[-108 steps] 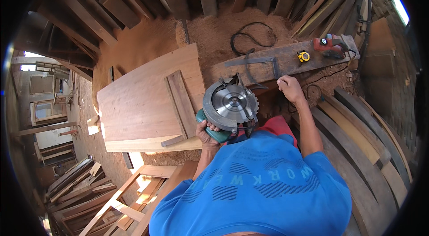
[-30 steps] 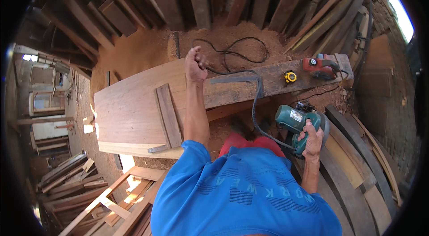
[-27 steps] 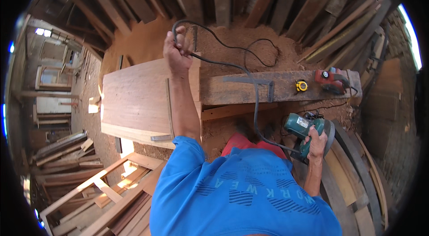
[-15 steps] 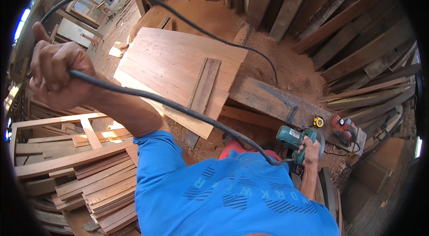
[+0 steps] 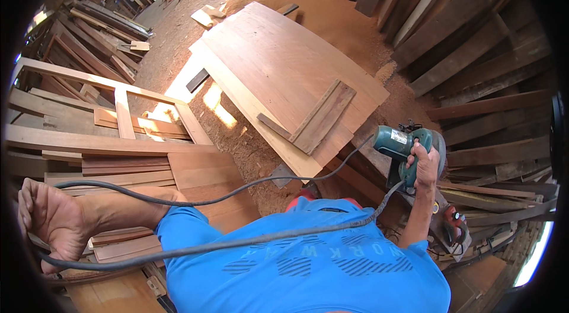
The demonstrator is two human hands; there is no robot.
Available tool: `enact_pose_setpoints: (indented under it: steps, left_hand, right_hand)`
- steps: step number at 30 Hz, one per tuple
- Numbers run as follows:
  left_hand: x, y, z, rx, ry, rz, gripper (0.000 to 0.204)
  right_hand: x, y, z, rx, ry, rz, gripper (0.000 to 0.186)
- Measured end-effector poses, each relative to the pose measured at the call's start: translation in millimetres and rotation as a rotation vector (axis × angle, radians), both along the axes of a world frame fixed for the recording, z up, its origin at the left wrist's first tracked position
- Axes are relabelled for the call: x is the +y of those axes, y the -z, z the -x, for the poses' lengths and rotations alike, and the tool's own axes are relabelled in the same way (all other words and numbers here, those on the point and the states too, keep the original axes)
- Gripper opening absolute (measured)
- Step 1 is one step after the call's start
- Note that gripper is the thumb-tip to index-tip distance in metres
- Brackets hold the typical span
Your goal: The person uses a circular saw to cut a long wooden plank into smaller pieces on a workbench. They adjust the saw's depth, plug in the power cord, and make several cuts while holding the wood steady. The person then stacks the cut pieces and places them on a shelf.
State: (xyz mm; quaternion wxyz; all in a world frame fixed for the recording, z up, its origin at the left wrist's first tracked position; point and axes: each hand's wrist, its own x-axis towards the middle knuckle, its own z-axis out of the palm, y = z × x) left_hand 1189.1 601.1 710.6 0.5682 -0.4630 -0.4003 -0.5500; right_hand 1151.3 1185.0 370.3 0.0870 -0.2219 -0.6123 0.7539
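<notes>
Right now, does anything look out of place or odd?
The dark cord crosses in front of the blue shirt between the left hand and the green saw; that looks odd: cords are best kept clear.

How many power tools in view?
2: a green circular saw gripped in the right hand, and a red power tool at the picture's lower right. More could be hidden.

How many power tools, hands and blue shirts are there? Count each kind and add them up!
Power tools: 2, the green saw and the red power tool
Hands: 2, the left hand and the right hand
Shirts: 1, the blue shirt
Total: 5
</notes>
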Motion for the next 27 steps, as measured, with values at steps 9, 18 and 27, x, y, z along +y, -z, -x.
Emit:
enact_pose_setpoints:
  steps: [9, 18, 27]
  left_hand:
    - [-87, 133, -12, -0.517, 0.404, -0.393, 0.04]
    - [-87, 403, -79, -1.676, -0.149, -1.144, 0.019]
    - [48, 579, -161, -1.8, 0.077, -1.608, 0.01]
  right_hand:
    - [-78, 43, 135, 0.033, -0.098, -0.001, 0.018]
    - [-127, 84, 245, 0.029, -0.337, -0.363, 0.016]
    - [-153, 146, 377, 0.219, -0.49, -0.965, 0.026]
